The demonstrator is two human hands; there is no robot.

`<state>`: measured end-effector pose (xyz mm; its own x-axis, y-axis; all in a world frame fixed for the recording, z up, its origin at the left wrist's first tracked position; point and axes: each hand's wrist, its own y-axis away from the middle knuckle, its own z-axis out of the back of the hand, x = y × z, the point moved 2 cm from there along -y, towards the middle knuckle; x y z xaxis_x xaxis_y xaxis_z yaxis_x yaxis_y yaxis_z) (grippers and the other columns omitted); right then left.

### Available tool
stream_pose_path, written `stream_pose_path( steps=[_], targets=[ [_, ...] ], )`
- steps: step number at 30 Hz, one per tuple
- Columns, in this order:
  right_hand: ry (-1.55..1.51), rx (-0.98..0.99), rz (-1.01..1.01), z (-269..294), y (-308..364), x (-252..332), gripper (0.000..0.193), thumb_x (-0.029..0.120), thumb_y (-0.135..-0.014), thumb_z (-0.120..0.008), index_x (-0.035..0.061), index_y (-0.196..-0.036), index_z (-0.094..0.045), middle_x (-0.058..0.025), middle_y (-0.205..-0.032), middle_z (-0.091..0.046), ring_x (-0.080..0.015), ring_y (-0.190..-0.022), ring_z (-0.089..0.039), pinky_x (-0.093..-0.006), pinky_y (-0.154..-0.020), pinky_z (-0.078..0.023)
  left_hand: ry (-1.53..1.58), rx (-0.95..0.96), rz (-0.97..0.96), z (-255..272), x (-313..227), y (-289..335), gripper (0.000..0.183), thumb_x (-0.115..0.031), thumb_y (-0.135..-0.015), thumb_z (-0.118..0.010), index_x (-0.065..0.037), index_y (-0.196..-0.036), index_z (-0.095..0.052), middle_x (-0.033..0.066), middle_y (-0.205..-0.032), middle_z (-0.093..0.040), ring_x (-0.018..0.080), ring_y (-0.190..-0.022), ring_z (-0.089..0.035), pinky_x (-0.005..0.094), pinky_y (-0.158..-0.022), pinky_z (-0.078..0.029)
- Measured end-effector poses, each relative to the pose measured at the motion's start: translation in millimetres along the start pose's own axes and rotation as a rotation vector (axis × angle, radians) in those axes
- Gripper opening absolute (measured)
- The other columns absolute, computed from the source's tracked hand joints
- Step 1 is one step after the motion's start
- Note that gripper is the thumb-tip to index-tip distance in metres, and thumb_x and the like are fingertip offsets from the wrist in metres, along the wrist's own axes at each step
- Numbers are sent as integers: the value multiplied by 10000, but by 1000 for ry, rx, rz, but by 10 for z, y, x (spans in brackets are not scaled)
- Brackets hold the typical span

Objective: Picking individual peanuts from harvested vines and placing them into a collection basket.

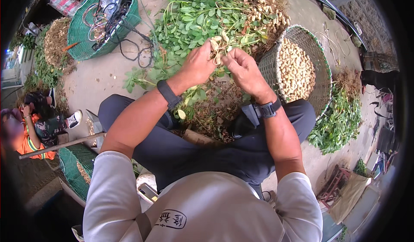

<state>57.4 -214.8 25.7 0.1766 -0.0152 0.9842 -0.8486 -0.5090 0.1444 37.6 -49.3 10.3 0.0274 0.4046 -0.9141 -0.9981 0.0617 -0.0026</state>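
Two hands work at a cluster of fresh peanuts (217, 43), above the pile of leafy plants (185, 26).
The left hand (198, 65) grips the cluster by its stems; the right hand (243, 69) is closed in a pinch beside it, but I cannot tell whether a pod is between the fingers. The step seems to be picking pods; the next move probably calls for a short pull, then release over the woven basket (318, 84) at right.

Peanuts (295, 71) in basket (269, 71) (right of plant heap (189, 26)).
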Motion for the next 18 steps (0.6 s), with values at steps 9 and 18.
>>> stream_pose_path(
  steps=[9,18],
  targets=[
    [-201,-11,-96,507,140,410,78,128,-926,-575,69,-876,-560,71,-593,-465,-18,-453,-361,-220,-408,-290,-275,-100,113,230,120,-165,403,-282,-894,-618,-4,-1166,-512,216,-934,-681,405,-896,-653,487,-795,-498],
    [1373,-674,338,1136,217,499,399,287,-860,-705,-11,-1104,-601,-196,-1084,-597,-348,-1011,-592,-428,-850,-507,-224,-80,44,155,24,-86,413,-219,-870,-636,26,-1170,-492,228,-934,-676,426,-888,-647,494,-785,-501]
  ],
)
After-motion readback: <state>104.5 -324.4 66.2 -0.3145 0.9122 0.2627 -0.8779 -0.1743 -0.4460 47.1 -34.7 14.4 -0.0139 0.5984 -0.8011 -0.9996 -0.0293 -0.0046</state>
